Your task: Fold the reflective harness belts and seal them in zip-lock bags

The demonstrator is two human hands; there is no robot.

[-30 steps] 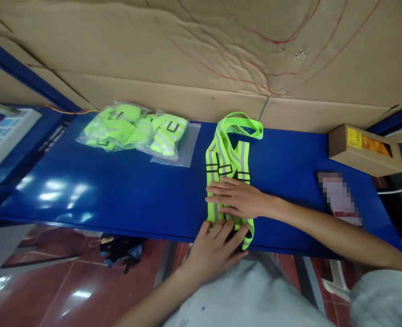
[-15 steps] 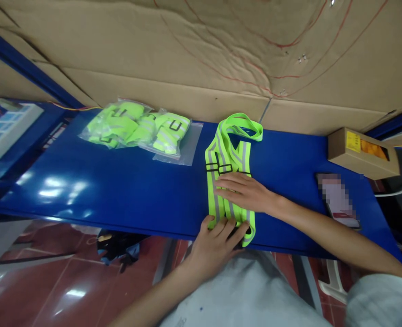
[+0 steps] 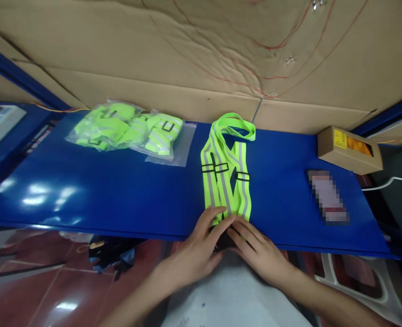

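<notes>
Neon yellow-green straps [image 3: 225, 181] with grey stripes and black buckles lie lengthwise on the blue table, looped at the far end. At the near edge, my left hand [image 3: 204, 240] grips the straps' lower left part, with something black under its fingers. My right hand [image 3: 255, 247] closes on the lower right end, its fingertips meeting those of my left hand. The straps' near ends are partly hidden beneath both hands.
Clear plastic bags [image 3: 119, 127] of similar straps lie at the back left of the blue table [image 3: 119, 195]. A phone [image 3: 328, 195] and a cardboard box [image 3: 349, 150] are on the right. Cardboard [image 3: 153, 81] lines the back.
My right hand has moved from the middle of the straps down to their near end, beside my left hand. The right buckle is now uncovered. The view has shifted slightly.
</notes>
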